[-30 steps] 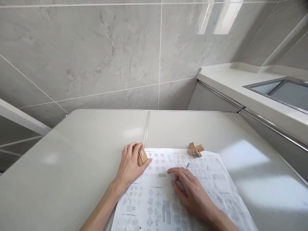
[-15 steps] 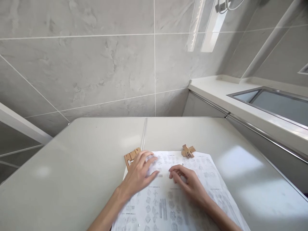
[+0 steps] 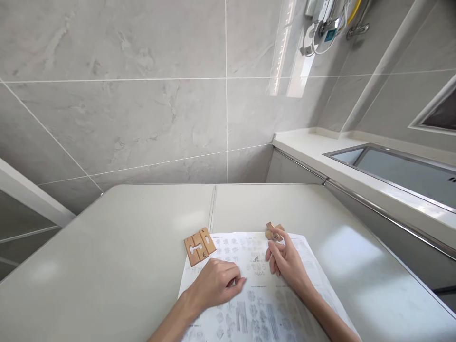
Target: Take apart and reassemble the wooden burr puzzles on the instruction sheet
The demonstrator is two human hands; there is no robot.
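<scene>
A printed instruction sheet [image 3: 260, 299] lies on the pale table [image 3: 124, 247]. Three flat wooden puzzle pieces [image 3: 199, 245] lie side by side at the sheet's far left corner. A small assembled wooden cross [image 3: 273, 231] sits at the sheet's far edge. My left hand [image 3: 215, 284] rests on the sheet just below the three pieces, fingers curled loosely, holding nothing. My right hand [image 3: 283, 259] reaches up to the wooden cross, its fingertips touching it; whether they grip it is unclear.
A tiled wall [image 3: 160, 95] rises behind the table. To the right runs a white counter [image 3: 320, 147] with a sunken steel sink [image 3: 402, 166]. Pipes and cables [image 3: 327, 21] hang on the wall above it.
My left hand let go of the wooden pieces, leaving them at the sheet's corner, and drew back. My right hand moved up to the wooden cross. The view tilted up.
</scene>
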